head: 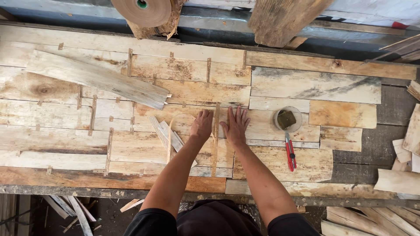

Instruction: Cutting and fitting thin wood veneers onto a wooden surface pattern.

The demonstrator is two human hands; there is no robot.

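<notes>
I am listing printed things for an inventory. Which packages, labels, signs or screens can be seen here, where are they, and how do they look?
No label, sign or screen shows.
Roll of brown paper tape: top edge, above the veneer sheets; round, green core.
Small clear round container: right of the right hand; holds something dark.

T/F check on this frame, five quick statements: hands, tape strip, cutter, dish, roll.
1. Both hands press flat on the veneer sheets: left hand, right hand. True.
2. A vertical tape strip runs between the hands. True.
3. The red-handled cutter is in the right hand. False: it lies on the sheets, right of that hand.
4. The round dish sits left of the hands. False: right.
5. The paper roll hangs at top. True.
</notes>
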